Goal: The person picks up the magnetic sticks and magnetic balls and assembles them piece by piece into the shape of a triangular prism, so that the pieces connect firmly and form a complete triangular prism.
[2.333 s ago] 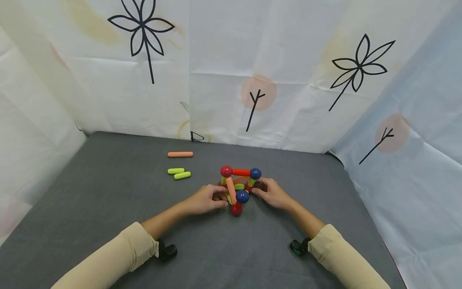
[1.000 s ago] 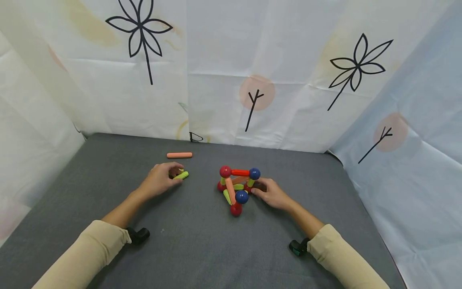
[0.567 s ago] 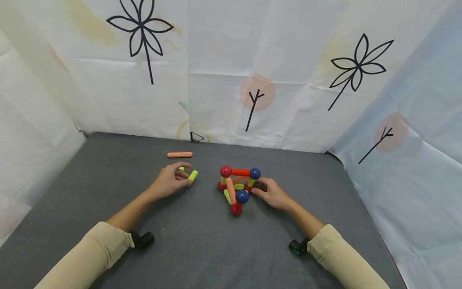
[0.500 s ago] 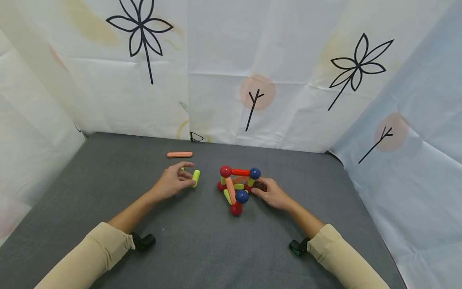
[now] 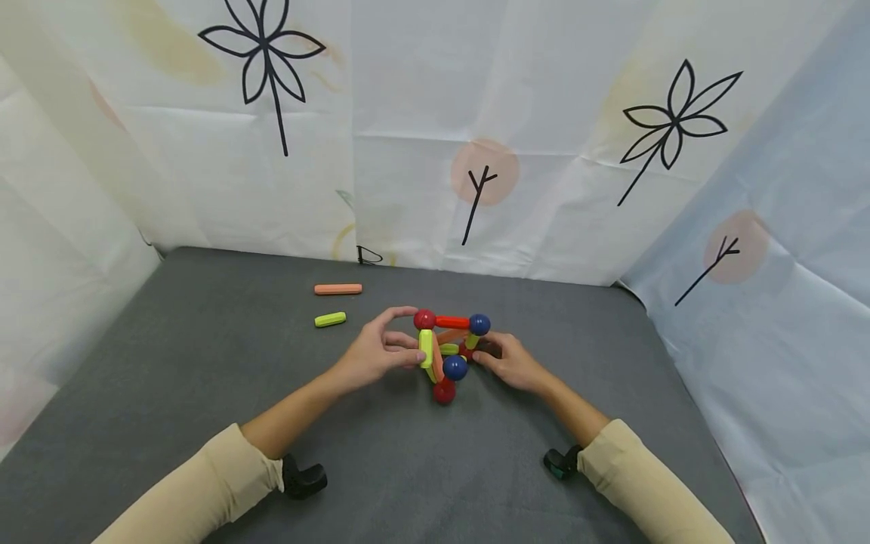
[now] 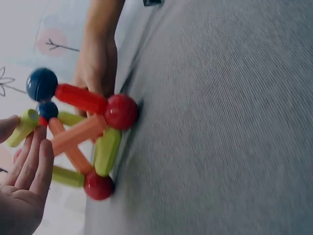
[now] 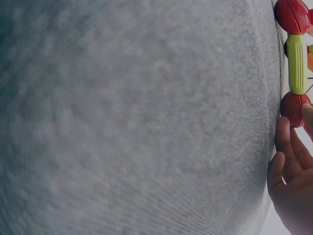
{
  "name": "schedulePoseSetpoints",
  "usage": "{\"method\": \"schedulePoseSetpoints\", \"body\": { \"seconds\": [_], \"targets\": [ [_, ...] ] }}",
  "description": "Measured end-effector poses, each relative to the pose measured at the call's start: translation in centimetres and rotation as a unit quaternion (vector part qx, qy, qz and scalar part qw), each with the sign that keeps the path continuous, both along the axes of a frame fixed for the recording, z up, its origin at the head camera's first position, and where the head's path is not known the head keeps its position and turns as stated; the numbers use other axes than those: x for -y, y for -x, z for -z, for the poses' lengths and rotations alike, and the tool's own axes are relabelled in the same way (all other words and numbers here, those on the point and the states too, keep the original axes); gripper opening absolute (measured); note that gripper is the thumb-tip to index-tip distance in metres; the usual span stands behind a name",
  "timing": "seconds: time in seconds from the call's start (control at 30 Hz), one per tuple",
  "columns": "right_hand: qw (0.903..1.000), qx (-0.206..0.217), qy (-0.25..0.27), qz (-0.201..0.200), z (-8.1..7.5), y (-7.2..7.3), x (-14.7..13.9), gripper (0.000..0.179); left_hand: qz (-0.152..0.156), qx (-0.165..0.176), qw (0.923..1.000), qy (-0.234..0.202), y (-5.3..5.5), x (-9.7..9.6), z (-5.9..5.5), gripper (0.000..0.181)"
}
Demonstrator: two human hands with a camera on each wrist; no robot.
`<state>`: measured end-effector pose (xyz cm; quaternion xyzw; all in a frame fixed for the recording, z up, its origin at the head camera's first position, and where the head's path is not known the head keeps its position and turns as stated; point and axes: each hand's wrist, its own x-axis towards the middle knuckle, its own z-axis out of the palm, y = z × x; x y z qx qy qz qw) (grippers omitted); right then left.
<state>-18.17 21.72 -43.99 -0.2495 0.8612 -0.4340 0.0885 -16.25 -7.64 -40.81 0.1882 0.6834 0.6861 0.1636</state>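
Observation:
A small frame of magnetic sticks and balls stands on the table, with a red ball [image 5: 424, 319] at its upper left corner and a blue ball [image 5: 479, 324] at its upper right. My left hand [image 5: 370, 353] pinches a yellow-green magnetic stick [image 5: 426, 349], upright just below that upper red ball in the head view. In the left wrist view, the stick [image 6: 23, 128] sits between thumb and fingers beside the frame. My right hand [image 5: 513, 364] grips a lower red ball [image 7: 293, 108] at the frame's right, which joins another yellow-green stick [image 7: 297, 63].
Left of the frame lie a loose yellow-green stick [image 5: 330, 319] and, farther back, an orange stick [image 5: 337, 289]. The grey table [image 5: 224, 340] ends at a white patterned cloth [image 5: 408, 189] behind.
My left hand has left the frame, picked up one of the two loose yellow-green sticks and carried it right to the frame's left side, turning it upright. The right hand stays in place.

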Motion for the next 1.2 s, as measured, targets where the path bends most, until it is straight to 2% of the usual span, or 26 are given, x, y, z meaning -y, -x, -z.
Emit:
{"method": "schedulePoseSetpoints", "body": {
  "seconds": [0.1,0.33,0.5,0.6,0.77,0.97,1.1,1.2],
  "targets": [
    [1.0000,-0.001,-0.004,0.003,-0.1,-0.1,0.1,0.030,-0.012,0.026,0.9995,-0.014,-0.1,-0.7,-0.2,0.072],
    [1.0000,0.007,-0.003,-0.001,-3.0,-1.4,1.1,0.030,-0.051,0.097,0.9940,-0.001,-0.7,-1.9,-0.4,0.073],
    [0.9999,0.013,-0.004,0.001,-3.4,-1.6,1.1,0.030,-0.084,0.153,0.9846,-0.011,-0.9,-2.9,-0.6,0.075],
    [0.9999,0.014,-0.002,0.001,-3.4,-1.6,1.1,0.030,-0.095,0.164,0.9816,-0.021,-0.9,-3.3,-0.7,0.076],
    [0.9999,0.015,-0.004,0.001,-3.2,-1.5,1.2,0.030,-0.085,0.139,0.9867,-0.010,-0.7,-3.3,-0.5,0.077],
    [0.9999,0.007,-0.015,0.003,-0.6,-0.5,0.3,0.031,-0.027,0.065,0.9964,0.047,-0.6,-1.9,1.3,0.083],
    [0.9998,0.004,-0.020,-0.002,0.2,-0.4,-0.1,0.031,0.013,0.025,0.9961,0.083,-0.8,-0.9,2.7,0.087],
    [0.9997,-0.002,-0.024,-0.007,0.1,-0.5,-0.2,0.030,0.019,0.006,0.9926,0.120,-1.1,-0.9,3.5,0.096]
  ]
}}
